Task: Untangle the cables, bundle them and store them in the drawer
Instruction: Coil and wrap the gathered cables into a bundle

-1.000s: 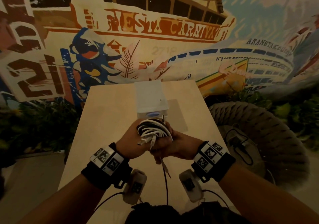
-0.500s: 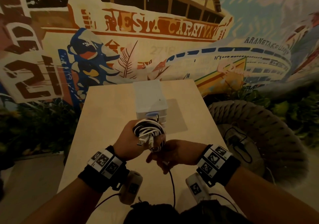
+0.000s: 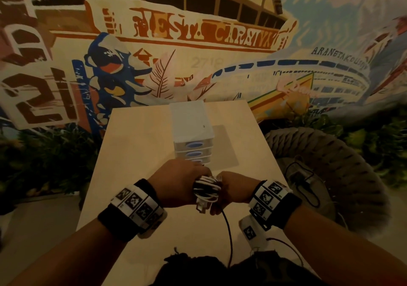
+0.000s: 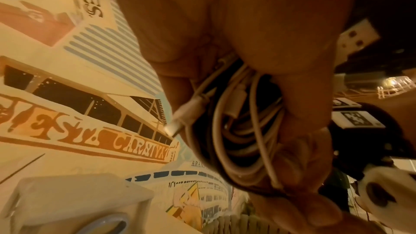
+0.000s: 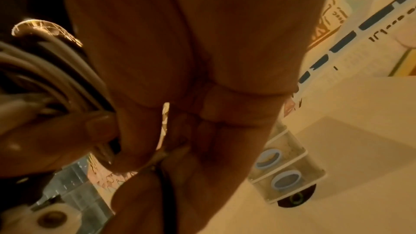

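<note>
Lowered toward table point(image 3: 136, 144): left hand point(image 3: 176, 182) grips cable bundle point(image 3: 207, 186), right hand point(image 3: 233, 190) pinches black cable point(image 3: 228, 226) (drawer unit point(image 3: 191, 129) just beyond).

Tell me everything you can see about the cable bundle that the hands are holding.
The cable bundle is a tight coil of white and black cables with several loops, held above the table in front of the closed drawer unit. The left hand grips it; the right hand touches it and pinches a loose black cable hanging toward the person. A white USB plug sticks out.
</note>
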`<state>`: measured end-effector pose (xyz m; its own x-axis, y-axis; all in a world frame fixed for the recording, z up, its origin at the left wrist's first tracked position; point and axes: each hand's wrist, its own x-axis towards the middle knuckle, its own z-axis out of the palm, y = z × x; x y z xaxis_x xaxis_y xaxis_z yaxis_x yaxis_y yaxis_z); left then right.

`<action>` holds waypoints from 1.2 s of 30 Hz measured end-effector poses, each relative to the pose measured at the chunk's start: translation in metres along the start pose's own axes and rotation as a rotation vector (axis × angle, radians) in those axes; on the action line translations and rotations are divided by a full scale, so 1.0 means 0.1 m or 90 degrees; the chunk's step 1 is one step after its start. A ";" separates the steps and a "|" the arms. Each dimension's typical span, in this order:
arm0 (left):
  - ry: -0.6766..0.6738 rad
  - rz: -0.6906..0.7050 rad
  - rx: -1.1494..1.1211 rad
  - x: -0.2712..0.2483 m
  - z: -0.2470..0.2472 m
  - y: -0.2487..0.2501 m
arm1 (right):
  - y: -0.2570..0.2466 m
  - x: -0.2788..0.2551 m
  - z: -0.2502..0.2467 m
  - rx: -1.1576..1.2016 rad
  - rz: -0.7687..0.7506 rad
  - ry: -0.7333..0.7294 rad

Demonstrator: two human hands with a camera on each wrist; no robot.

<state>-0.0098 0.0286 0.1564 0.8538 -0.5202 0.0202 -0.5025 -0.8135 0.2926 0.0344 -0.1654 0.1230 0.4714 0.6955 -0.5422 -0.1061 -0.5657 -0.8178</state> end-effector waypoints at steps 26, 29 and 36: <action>-0.196 -0.076 0.177 0.13 0.34 0.18 | 0.17 0.18 -0.01 0.241 0.059 -0.107; -0.213 -0.124 0.179 0.17 0.45 0.23 | 0.07 0.21 0.02 0.025 0.057 -0.047; -0.086 -0.172 0.037 0.14 0.42 0.13 | 0.06 0.16 -0.04 -0.173 0.048 0.036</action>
<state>-0.0106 -0.0001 0.1202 0.9339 -0.3092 -0.1793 -0.2697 -0.9388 0.2142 0.0444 -0.1593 0.1107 0.5207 0.6255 -0.5811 0.0923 -0.7178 -0.6901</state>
